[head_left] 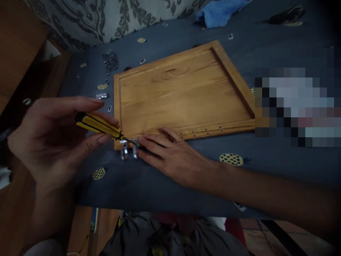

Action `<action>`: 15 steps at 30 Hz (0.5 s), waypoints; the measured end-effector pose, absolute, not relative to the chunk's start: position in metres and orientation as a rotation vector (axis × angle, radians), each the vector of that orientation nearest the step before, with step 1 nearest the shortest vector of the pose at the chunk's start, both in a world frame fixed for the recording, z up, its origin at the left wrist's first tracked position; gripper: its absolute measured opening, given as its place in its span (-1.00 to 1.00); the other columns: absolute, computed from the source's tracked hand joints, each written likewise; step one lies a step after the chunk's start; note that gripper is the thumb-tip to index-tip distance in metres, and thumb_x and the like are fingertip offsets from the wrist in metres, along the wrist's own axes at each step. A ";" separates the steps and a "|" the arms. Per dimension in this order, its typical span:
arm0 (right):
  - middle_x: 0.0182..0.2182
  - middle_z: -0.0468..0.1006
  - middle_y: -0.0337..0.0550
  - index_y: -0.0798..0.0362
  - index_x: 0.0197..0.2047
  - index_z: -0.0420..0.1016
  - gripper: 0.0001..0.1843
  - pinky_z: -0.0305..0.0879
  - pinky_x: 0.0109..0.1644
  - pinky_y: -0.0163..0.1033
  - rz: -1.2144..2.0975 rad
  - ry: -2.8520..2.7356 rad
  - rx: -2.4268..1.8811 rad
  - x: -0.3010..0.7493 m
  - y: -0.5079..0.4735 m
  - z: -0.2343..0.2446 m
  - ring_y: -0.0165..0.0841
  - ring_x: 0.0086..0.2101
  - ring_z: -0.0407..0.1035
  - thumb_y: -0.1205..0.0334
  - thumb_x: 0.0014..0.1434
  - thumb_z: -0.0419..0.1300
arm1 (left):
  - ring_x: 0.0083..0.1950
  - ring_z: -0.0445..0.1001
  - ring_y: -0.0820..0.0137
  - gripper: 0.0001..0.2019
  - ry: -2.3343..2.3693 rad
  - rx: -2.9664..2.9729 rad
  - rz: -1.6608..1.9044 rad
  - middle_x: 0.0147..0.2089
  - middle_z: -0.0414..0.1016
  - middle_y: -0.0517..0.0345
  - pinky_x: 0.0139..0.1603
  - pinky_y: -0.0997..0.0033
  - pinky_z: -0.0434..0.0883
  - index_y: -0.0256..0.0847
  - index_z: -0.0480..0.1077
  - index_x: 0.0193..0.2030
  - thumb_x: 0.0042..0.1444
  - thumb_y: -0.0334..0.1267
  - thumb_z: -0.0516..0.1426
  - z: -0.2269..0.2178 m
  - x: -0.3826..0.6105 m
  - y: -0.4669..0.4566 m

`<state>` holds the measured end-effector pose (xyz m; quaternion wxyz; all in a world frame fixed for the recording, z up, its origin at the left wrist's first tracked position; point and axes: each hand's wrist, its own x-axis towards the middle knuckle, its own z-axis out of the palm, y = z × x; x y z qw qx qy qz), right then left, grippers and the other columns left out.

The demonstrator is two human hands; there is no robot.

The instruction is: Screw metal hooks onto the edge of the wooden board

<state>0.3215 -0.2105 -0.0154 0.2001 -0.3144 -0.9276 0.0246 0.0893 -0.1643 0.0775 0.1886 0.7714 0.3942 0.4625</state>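
A wooden panel [183, 92] with a raised frame lies on a dark blue patterned sheet. My left hand [50, 135] is closed round a yellow and black screwdriver [98, 126], whose tip points at a metal hook bracket [129, 148] on the panel's near left corner. My right hand [165, 151] rests on the panel's near edge, its fingertips pressed against the bracket. A row of small holes [202, 132] runs along that near edge.
More metal hooks [110, 63] and a loose bracket [101, 96] lie on the sheet beyond the panel's left corner. A blue cloth [218, 12] sits at the back. A blurred-out patch covers the right side. Wooden floor shows on the left.
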 end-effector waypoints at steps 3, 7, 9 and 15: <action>0.30 0.50 0.13 0.13 0.34 0.43 -0.58 0.26 0.37 0.23 0.055 -2.583 -0.876 0.322 -0.211 -0.015 -0.10 0.34 0.29 0.35 0.47 0.08 | -0.21 0.64 0.04 -0.52 1.082 2.162 1.332 0.03 0.62 0.15 -0.21 -0.26 0.69 0.29 0.61 0.06 -0.01 -0.26 0.44 0.074 0.090 -0.158; 0.30 0.48 0.19 0.17 0.35 0.41 -0.54 0.24 0.37 0.27 0.086 -2.576 -0.860 0.322 -0.211 -0.016 -0.05 0.35 0.27 0.38 0.42 0.15 | -0.16 0.64 0.03 -0.49 1.020 2.206 1.383 0.03 0.62 0.15 -0.16 -0.29 0.65 0.31 0.60 0.09 -0.01 -0.24 0.45 0.066 0.089 -0.151; 0.31 0.48 0.19 0.16 0.35 0.41 -0.53 0.24 0.37 0.28 0.098 -2.580 -0.865 0.322 -0.211 -0.016 -0.05 0.35 0.26 0.39 0.40 0.18 | -0.08 0.65 -0.06 -0.48 1.040 2.258 1.435 0.01 0.63 0.13 -0.08 -0.38 0.63 0.29 0.60 0.09 -0.04 -0.21 0.48 0.065 0.089 -0.152; 0.32 0.47 0.16 0.12 0.34 0.43 -0.56 0.25 0.37 0.26 0.082 -2.590 -0.878 0.321 -0.210 -0.016 -0.08 0.35 0.28 0.35 0.44 0.14 | -0.01 0.65 -0.15 -0.53 1.222 2.237 1.388 0.07 0.65 0.18 0.04 -0.52 0.58 0.30 0.60 0.08 -0.01 -0.13 0.48 0.072 0.089 -0.163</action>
